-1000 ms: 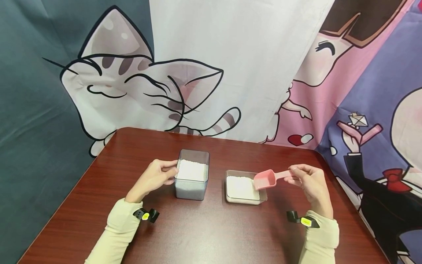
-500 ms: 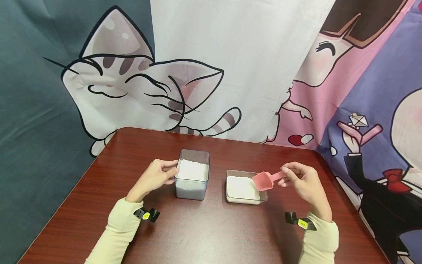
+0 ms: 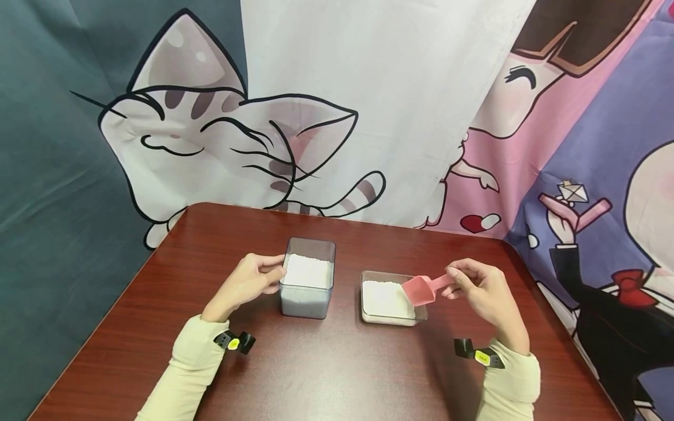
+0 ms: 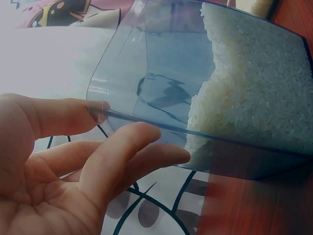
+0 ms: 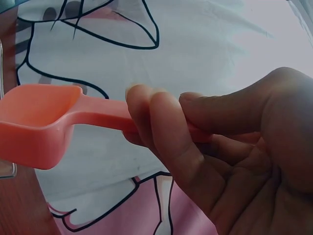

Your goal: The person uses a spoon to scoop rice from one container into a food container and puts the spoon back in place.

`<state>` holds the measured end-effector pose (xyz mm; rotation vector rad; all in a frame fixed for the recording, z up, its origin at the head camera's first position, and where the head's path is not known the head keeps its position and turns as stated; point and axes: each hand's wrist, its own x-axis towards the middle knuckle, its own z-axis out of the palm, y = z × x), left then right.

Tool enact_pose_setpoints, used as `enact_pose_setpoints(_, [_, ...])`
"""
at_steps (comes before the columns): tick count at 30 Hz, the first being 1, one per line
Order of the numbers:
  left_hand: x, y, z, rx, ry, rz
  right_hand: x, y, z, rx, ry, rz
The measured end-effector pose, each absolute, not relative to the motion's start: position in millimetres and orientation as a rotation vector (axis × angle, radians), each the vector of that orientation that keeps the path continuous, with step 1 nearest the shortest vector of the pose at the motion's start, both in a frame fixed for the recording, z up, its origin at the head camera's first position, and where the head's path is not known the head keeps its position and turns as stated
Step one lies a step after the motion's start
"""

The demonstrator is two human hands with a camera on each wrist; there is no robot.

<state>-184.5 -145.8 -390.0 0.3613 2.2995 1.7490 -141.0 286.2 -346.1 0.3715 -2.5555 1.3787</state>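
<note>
My left hand point(image 3: 244, 286) is at the left wall of a tall clear-blue container point(image 3: 305, 304). Its fingertips touch the outside of that wall near the rim, and the fingers are loosely extended. Rice point(image 4: 259, 78) fills the container, seen close up in the left wrist view. My right hand point(image 3: 484, 292) pinches the handle of a pink scoop point(image 3: 421, 290) between thumb and fingers. The scoop's bowl overlaps the right edge of a low clear dish point(image 3: 379, 320) of white grains in the head view. No grains show inside the scoop point(image 5: 39, 132) in the right wrist view.
Both containers stand on a reddish-brown wooden table point(image 3: 316, 374), the low dish to the right of the tall one. Behind the table hangs a cartoon-printed cloth point(image 3: 400, 117). Each wrist wears a strap with a small camera.
My right hand has moved a little to the left, and the scoop has shifted slightly left over the dish and tilted. The left hand and both containers stay practically where they were.
</note>
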Motion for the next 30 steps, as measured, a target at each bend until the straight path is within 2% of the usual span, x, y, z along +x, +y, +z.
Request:
enact_pose_setpoints(13, [-184.6, -145.6, -390.3, 0.369, 2.298, 1.753, -141.6, 287.0, -346.7, 0.388, -2.545, 1.459])
enact_pose_setpoints(19, [-184.3, -146.2, -391.0, 0.372, 2.301, 1.753, -144.9, 291.0, -351.5, 0.269, -2.488, 1.551])
enact_pose_setpoints(30, [-183.8, -146.5, -390.7, 0.381, 2.304, 1.754, -150.6, 293.2, -355.3, 0.138, -2.211, 1.967])
